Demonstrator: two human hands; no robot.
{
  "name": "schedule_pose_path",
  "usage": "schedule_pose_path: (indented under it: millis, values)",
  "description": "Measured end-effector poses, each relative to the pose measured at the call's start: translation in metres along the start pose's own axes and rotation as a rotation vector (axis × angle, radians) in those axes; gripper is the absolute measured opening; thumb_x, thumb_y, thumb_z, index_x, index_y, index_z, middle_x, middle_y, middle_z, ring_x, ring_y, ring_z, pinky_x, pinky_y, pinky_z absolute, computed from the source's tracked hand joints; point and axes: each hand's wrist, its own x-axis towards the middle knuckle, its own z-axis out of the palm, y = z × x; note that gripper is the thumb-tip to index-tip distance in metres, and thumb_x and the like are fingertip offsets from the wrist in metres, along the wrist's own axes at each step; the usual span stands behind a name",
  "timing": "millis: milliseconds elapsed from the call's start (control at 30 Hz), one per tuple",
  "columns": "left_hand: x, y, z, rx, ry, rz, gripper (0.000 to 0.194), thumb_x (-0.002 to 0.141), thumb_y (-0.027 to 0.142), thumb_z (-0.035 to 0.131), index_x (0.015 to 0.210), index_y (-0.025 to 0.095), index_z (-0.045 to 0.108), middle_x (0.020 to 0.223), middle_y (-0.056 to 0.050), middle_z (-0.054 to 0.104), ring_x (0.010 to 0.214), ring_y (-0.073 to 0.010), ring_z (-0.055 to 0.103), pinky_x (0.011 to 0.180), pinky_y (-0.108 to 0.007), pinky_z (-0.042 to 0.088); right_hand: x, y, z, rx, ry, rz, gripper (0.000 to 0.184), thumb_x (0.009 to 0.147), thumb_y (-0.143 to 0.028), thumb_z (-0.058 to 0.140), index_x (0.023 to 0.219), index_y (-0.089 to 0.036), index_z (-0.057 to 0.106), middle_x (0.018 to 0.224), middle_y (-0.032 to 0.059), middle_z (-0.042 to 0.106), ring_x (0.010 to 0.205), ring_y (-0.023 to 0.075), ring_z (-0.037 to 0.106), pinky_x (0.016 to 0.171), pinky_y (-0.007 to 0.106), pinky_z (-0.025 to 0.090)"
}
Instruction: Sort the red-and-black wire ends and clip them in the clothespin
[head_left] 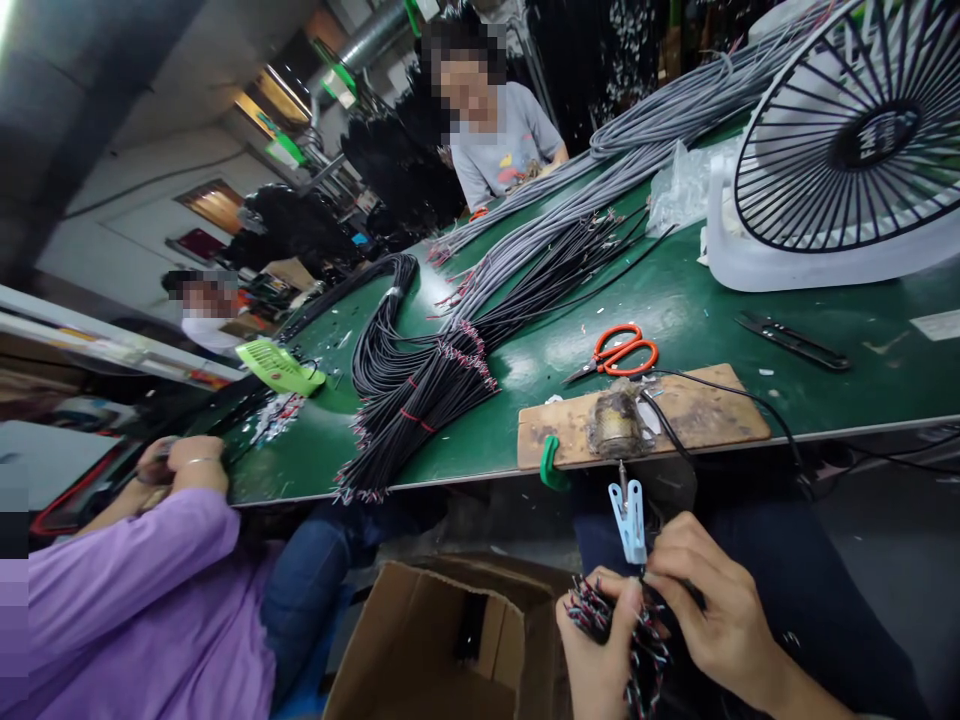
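Note:
In the lower right of the head view, my left hand [604, 640] is closed around a bundle of thin black cables [649, 650] with red, white and black stripped wire ends. The fingertips of my right hand [712, 600] pinch together beside my left thumb, at what looks like one dark cable end, mostly covered by the fingers. Just above them, a light blue clothespin [628, 520] hangs from the shaft of a small motor [619, 420]. The clothespin's lower tip meets the spot where my fingers come together. The motor is fixed to a wooden board [705, 405] at the table edge.
Orange-handled scissors [622, 352], black thread snips [795, 340] and a white fan [810, 255] stand or lie on the green table [525, 400]. Black cable bundles [420, 390] and grey cables [555, 215] cross it. Below is an open cardboard box [390, 640]. A purple-sleeved person [150, 600] sits left.

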Motion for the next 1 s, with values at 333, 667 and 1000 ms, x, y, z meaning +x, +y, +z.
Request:
schedule_pose_path:
  millis: [333,667,1000]
  values:
    - [0.013,0.024,-0.012,0.108,-0.305,0.164,0.031,0.071,0.046,0.083,0.064,0.016,0.075,0.060,-0.004,0.065,0.061,-0.0179,0.060,0.064,-0.028,0.048,0.015,0.012,-0.006,0.649,-0.255,0.618,0.034,0.087,-0.048,0.068,0.078,-0.017,0.059,0.072,-0.0017,0.048,0.070,0.0146,0.045,0.068,0.028,0.038]
    - [0.017,0.033,-0.011,0.139,-0.181,0.336,0.008,0.067,0.022,0.083,0.062,0.020,0.077,0.059,-0.002,0.068,0.054,-0.0162,0.059,0.058,-0.026,0.044,0.064,-0.007,0.006,0.661,-0.131,0.704,0.047,0.076,-0.061,0.074,0.074,-0.014,0.071,0.066,-0.0003,0.055,0.063,0.0127,0.045,0.058,0.025,0.037]
    - [0.024,0.032,-0.006,0.197,-0.203,0.256,0.015,0.068,0.026,0.080,0.059,0.016,0.074,0.057,-0.003,0.066,0.056,-0.0177,0.057,0.059,-0.027,0.045,0.056,-0.003,0.008,0.827,-0.093,0.761,0.049,0.077,-0.063,0.073,0.083,-0.015,0.076,0.077,0.0063,0.066,0.071,0.0172,0.058,0.066,0.029,0.046]
